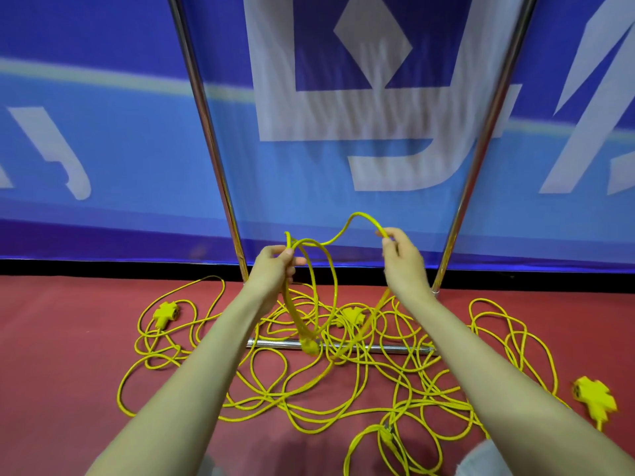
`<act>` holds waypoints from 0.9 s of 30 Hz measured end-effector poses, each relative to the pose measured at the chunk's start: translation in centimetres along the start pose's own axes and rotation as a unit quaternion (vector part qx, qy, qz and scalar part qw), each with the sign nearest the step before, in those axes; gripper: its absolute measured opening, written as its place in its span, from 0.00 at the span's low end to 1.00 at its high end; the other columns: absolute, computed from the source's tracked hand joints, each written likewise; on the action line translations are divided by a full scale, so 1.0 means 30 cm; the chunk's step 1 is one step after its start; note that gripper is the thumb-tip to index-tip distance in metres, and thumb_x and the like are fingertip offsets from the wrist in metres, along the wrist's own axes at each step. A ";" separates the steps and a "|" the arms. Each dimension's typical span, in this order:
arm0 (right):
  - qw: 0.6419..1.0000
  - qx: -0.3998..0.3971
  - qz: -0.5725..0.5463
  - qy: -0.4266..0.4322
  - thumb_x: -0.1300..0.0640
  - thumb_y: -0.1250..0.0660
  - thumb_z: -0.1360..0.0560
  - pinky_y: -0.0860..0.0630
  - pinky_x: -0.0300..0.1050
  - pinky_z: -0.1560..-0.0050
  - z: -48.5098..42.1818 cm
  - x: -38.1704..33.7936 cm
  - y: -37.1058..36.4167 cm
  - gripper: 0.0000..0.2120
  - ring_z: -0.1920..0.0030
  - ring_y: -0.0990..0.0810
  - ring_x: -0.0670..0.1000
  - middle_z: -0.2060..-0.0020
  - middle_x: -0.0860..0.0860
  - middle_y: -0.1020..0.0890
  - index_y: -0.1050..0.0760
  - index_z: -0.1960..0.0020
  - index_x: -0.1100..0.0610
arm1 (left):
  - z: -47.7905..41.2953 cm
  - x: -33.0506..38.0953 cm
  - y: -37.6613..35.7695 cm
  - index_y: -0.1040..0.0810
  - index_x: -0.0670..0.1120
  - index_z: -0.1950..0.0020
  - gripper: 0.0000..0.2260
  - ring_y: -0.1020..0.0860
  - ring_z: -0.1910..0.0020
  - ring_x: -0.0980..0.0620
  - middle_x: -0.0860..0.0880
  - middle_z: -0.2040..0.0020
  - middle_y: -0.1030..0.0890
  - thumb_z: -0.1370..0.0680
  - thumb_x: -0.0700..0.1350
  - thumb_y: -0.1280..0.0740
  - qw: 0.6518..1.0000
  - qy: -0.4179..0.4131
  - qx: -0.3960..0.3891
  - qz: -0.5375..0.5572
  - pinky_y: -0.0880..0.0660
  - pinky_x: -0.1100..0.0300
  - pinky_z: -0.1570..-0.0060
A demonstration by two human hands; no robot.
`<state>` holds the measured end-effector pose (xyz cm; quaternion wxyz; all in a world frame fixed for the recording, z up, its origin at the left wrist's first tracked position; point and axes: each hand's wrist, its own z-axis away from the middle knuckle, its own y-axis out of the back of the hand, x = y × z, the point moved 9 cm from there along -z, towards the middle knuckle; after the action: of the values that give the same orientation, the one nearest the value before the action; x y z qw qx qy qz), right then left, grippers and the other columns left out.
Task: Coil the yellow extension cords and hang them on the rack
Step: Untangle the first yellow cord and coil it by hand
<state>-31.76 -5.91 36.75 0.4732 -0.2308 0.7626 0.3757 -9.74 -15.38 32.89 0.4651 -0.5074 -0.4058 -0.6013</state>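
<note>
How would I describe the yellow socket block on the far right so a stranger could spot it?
Start at the red floor below the blue banner, where the yellow cords lie tangled. Follow the tangle to its right edge, beyond the person's right forearm. There the socket block lies outside the loops, while the other two blocks sit among them.

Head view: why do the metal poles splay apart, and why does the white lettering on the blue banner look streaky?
Head view: the wide-angle lens leans the rack poles outward; the banner lettering smears vertically, probably motion blur; the left hand and right hand gripping the yellow extension cord look sharper.
</note>
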 end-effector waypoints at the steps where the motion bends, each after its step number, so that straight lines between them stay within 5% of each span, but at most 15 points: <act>1: 0.998 0.012 0.056 0.023 0.61 0.45 0.19 0.34 0.45 0.59 -0.009 0.004 0.021 0.11 0.60 0.27 0.52 0.62 0.53 0.25 0.25 0.42 0.58 | -0.006 -0.010 0.016 0.31 0.40 0.42 0.07 0.34 0.74 0.57 0.46 0.60 0.19 0.17 0.41 0.43 1.000 0.004 0.007 0.001 0.35 0.64 0.72; 5: 0.961 -0.037 0.268 0.051 0.60 0.43 0.20 0.29 0.51 0.47 -0.004 0.056 -0.002 0.14 0.43 0.26 0.59 0.48 0.58 0.21 0.25 0.38 0.58 | -0.001 -0.024 0.057 0.32 0.43 0.46 0.02 0.33 0.71 0.55 0.46 0.60 0.18 0.18 0.39 0.40 0.998 -0.007 0.040 -0.039 0.36 0.63 0.71; 9: 0.924 -0.104 0.368 0.012 0.59 0.42 0.22 0.28 0.49 0.54 0.026 0.089 -0.047 0.10 0.48 0.23 0.62 0.51 0.59 0.24 0.28 0.43 0.56 | 0.005 0.019 0.109 0.31 0.45 0.53 0.05 0.32 0.73 0.56 0.45 0.59 0.18 0.19 0.38 0.39 0.994 -0.050 0.089 -0.030 0.35 0.63 0.71; 14: 0.846 -0.241 0.470 0.077 0.62 0.41 0.25 0.27 0.49 0.46 0.096 0.074 -0.163 0.12 0.42 0.25 0.59 0.48 0.58 0.22 0.25 0.42 0.57 | 0.016 0.056 0.153 0.31 0.45 0.54 0.06 0.33 0.73 0.56 0.44 0.59 0.19 0.20 0.36 0.37 0.987 -0.075 0.119 0.076 0.35 0.66 0.73; 19: 0.783 -0.378 0.484 0.100 0.64 0.40 0.26 0.26 0.47 0.49 0.191 0.122 -0.265 0.13 0.44 0.22 0.60 0.47 0.58 0.20 0.23 0.44 0.57 | 0.024 0.065 0.147 0.31 0.44 0.50 0.05 0.32 0.72 0.56 0.44 0.58 0.19 0.20 0.35 0.37 0.978 -0.067 0.107 0.166 0.35 0.67 0.73; 27: 0.796 -0.455 0.358 0.177 0.67 0.40 0.24 0.27 0.49 0.48 0.266 0.001 -0.340 0.16 0.47 0.24 0.56 0.48 0.54 0.29 0.21 0.42 0.54 | 0.023 0.040 0.084 0.32 0.44 0.51 0.06 0.31 0.72 0.56 0.43 0.56 0.19 0.20 0.35 0.38 0.975 -0.058 0.081 0.198 0.33 0.67 0.73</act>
<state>-20.19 -5.84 30.94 0.0021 -0.1929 0.6021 0.7747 -7.20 -15.49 34.23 0.5899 -0.5727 -0.3710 -0.4318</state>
